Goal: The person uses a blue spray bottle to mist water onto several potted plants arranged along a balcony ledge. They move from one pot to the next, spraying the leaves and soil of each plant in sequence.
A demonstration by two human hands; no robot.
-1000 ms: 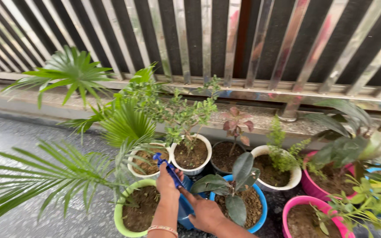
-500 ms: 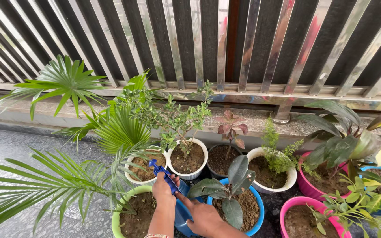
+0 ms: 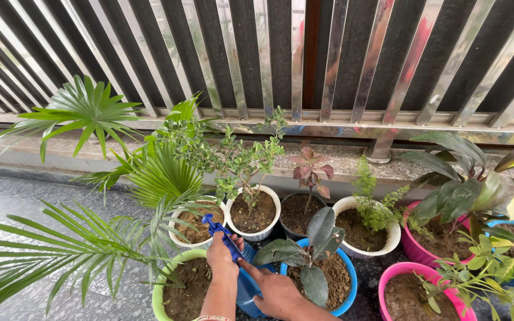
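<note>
My left hand (image 3: 222, 259) grips the dark blue trigger head of a blue spray bottle (image 3: 246, 284), its nozzle pointing up and left over a white pot (image 3: 181, 239) of soil. My right hand (image 3: 273, 289) holds the bottle's body from the right side. The bottle sits low between a light green pot (image 3: 163, 280) and a blue pot (image 3: 348, 274) with a dark-leaved plant. A small bushy plant stands in a white pot (image 3: 273, 197) just beyond the nozzle.
Several potted plants crowd a dark speckled floor: a dark pot (image 3: 288, 201) with a reddish plant, a white pot (image 3: 391, 239) with a feathery plant, pink pots (image 3: 416, 252) at the right, palm fronds (image 3: 84, 107) at the left. A steel railing (image 3: 304, 65) on a stone ledge runs behind.
The view has tilted up slightly, so hands and bottle sit lower in frame. Both hands keep the same hold on the bottle.
</note>
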